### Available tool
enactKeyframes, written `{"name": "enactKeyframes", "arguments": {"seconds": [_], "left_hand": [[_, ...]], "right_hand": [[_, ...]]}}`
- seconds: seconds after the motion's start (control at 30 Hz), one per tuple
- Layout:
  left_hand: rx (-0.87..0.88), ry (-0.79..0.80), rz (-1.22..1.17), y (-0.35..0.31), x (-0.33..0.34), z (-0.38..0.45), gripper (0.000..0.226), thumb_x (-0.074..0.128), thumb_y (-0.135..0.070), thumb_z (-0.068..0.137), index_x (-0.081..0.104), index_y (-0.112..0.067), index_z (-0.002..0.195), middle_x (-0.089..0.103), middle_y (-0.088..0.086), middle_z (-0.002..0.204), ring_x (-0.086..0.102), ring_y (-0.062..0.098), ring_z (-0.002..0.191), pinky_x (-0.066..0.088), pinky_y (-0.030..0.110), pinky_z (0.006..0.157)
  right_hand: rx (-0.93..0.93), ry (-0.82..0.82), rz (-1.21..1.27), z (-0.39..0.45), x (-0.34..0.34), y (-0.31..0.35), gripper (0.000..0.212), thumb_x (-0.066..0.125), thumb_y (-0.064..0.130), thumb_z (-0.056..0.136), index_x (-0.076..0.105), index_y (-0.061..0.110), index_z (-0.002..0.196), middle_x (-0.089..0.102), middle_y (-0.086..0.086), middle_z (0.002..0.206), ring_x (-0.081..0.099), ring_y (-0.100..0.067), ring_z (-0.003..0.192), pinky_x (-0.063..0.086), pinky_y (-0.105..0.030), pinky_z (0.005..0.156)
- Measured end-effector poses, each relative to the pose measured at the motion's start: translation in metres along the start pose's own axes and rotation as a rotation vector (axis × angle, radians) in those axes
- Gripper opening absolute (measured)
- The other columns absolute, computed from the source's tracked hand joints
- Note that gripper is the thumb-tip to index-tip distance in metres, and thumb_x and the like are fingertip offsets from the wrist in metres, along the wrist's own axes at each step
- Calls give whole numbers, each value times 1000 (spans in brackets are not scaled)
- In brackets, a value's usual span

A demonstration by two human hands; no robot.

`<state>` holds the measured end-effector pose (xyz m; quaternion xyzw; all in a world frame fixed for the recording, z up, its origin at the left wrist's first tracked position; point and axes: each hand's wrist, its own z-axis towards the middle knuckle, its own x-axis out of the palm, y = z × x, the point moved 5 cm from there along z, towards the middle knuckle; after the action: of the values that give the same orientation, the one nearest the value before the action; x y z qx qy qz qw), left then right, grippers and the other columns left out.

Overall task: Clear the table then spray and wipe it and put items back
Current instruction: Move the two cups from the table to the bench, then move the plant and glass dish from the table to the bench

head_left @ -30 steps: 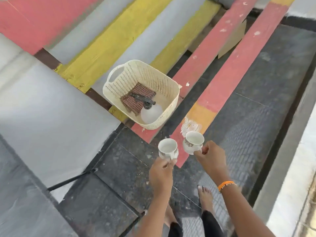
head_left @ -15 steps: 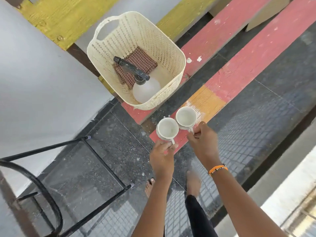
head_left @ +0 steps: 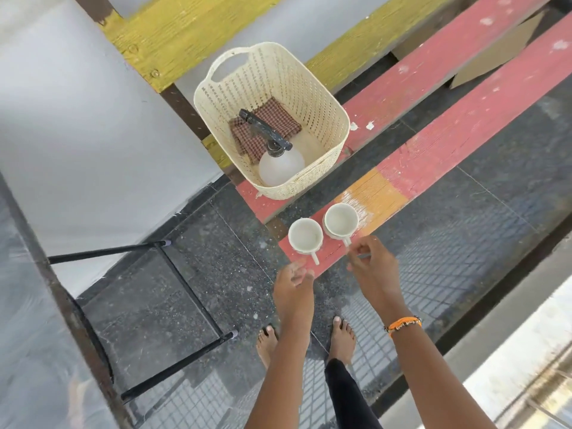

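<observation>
Two white cups stand side by side on the end of a low red plank (head_left: 433, 150): the left cup (head_left: 305, 236) and the right cup (head_left: 341, 219), handles pointing toward me. My left hand (head_left: 294, 284) hovers just below the left cup's handle, fingers loose and holding nothing. My right hand (head_left: 373, 267) is just below the right cup's handle, fingertips close to it, holding nothing. Behind the cups a cream basket (head_left: 328, 103) holds a spray bottle (head_left: 280, 162) and a checked cloth (head_left: 272, 119).
A grey tabletop edge (head_left: 37, 243) with black metal legs (head_left: 182, 280) stands at the left. Yellow planks (head_left: 173, 35) lie behind the basket. My bare feet (head_left: 342, 337) stand on the dark stone floor. A pale ledge (head_left: 510, 366) runs along the right.
Both hands lowered the cups onto the red plank, let go of the handles and drew back slightly. The view tilted further down.
</observation>
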<state>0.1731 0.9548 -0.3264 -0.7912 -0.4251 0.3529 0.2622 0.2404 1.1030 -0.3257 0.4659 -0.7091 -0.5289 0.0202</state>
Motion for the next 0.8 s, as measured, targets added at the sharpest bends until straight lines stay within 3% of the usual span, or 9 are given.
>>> {"name": "enactKeyframes", "arguments": {"seconds": [0.07, 0.17, 0.3, 0.47, 0.6, 0.67, 0.8], "left_hand": [[-19, -26, -65, -14, -16, -16, 21, 55, -15, 88, 63, -26, 103, 62, -17, 95, 57, 1, 92, 39, 13, 65], [-10, -57, -184, -43, -51, -42, 20, 54, -17, 90, 65, -26, 104, 63, -15, 96, 59, 6, 95, 43, 16, 70], [54, -136, -354, -82, -118, -72, 21, 56, -17, 89, 68, -33, 94, 66, -15, 90, 62, 4, 88, 44, 17, 73], [150, -298, -584, -108, -230, -103, 23, 59, -7, 86, 71, -27, 91, 63, -5, 83, 58, 7, 79, 44, 29, 87], [158, -388, -698, -105, -312, -116, 21, 57, -6, 86, 70, -21, 93, 53, -7, 67, 50, 10, 68, 43, 19, 72], [160, -446, -705, -100, -355, -117, 17, 54, -4, 87, 67, -14, 91, 45, -8, 60, 44, 11, 63, 39, 18, 65], [120, -521, -680, -81, -427, -106, 15, 52, -9, 91, 65, -6, 96, 45, -2, 68, 44, 12, 65, 36, 23, 65]], "right_hand": [[-11, 71, 17, -16, 2, 22, 2, 58, 16, 89, 56, 16, 87, 60, 7, 79, 61, -19, 80, 51, -35, 74], [-87, 156, 42, -43, 13, 74, 20, 57, 11, 88, 51, 25, 75, 58, 11, 75, 58, -8, 73, 47, -17, 64], [-209, 321, 99, -86, 44, 153, 8, 58, 11, 87, 59, 18, 82, 64, 2, 79, 63, -18, 77, 51, -31, 74], [-376, 564, 88, -153, 103, 242, 12, 58, 13, 87, 59, 22, 79, 65, 3, 74, 61, -12, 69, 47, -23, 69], [-477, 723, 27, -195, 156, 294, 16, 57, 10, 86, 60, 22, 77, 65, 3, 74, 61, -7, 67, 49, -19, 66], [-520, 762, 4, -214, 189, 319, 18, 57, 7, 86, 60, 21, 75, 64, 4, 70, 60, -11, 67, 49, -24, 69], [-561, 802, -29, -242, 258, 358, 21, 57, 7, 88, 57, 19, 72, 63, 2, 64, 57, -12, 60, 47, -27, 67]]}}
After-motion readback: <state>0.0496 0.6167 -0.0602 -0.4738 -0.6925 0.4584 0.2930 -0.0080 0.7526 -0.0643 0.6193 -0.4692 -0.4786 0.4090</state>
